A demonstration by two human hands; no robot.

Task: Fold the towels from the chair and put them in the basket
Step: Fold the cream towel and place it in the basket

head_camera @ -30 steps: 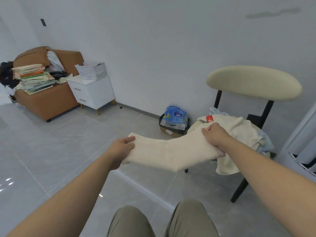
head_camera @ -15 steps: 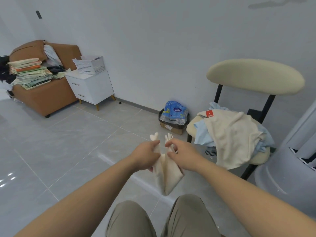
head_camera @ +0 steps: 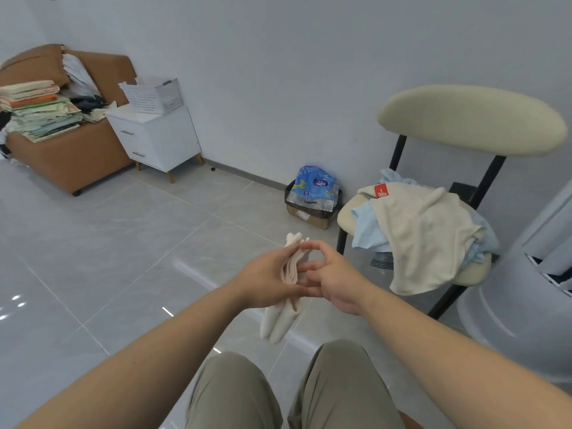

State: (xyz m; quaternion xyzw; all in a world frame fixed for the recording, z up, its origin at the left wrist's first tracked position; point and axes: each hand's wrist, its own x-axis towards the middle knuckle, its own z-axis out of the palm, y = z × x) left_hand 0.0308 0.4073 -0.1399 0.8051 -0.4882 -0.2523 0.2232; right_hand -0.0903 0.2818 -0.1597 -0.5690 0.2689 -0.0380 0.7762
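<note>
Holding the cream towel (head_camera: 280, 323) above your knees, your hands sit closer together than half a second ago, and the towel is bunched into more layers. Your left hand (head_camera: 266, 280) grips its middle. Your right hand (head_camera: 337, 280) touches it with its fingertips; I cannot tell if they pinch. Your left fingers hide behind the cloth. The towel looks long and thin, corners poking up, folded end hanging down. More towels (head_camera: 424, 236) lie on the chair (head_camera: 470, 119). The basket (head_camera: 151, 96) sits far off on a cabinet (head_camera: 158, 140).
</note>
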